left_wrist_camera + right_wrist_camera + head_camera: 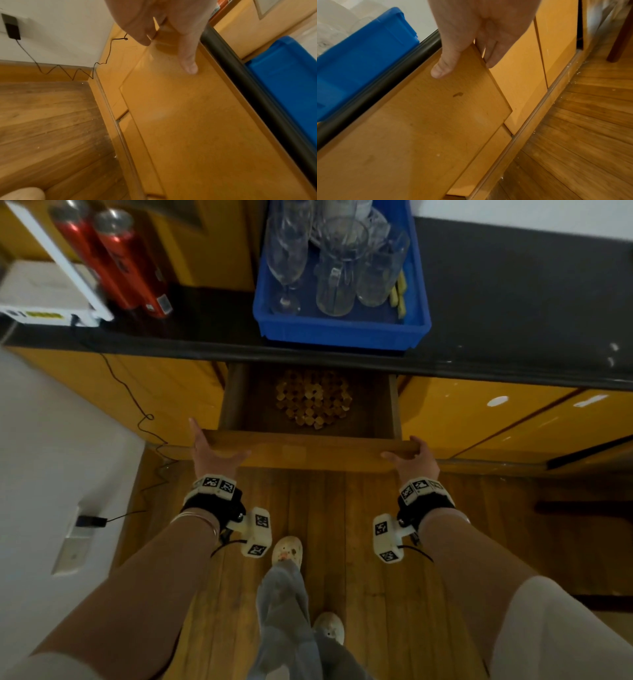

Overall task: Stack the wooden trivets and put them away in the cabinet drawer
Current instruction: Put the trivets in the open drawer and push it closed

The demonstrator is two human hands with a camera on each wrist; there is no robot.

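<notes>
The wooden trivets (313, 398) lie as one round honeycomb-patterned stack on the floor of the open drawer (308, 451), under the black countertop (513, 302). My left hand (214, 448) grips the left end of the drawer front, its thumb (188, 63) flat on the face and the fingers (144, 39) past the edge. My right hand (407, 455) grips the right end, with the thumb (440, 70) on the face and the fingers (491, 59) curled behind the edge. The wrist views show only the drawer front, not the trivets.
A blue bin (342, 333) holding several glasses sits on the counter right above the drawer. Red cans (126, 261) and a white device (44, 292) stand at the left. A black cable (137, 405) hangs down the left cabinet. My feet (287, 549) stand on the wood floor.
</notes>
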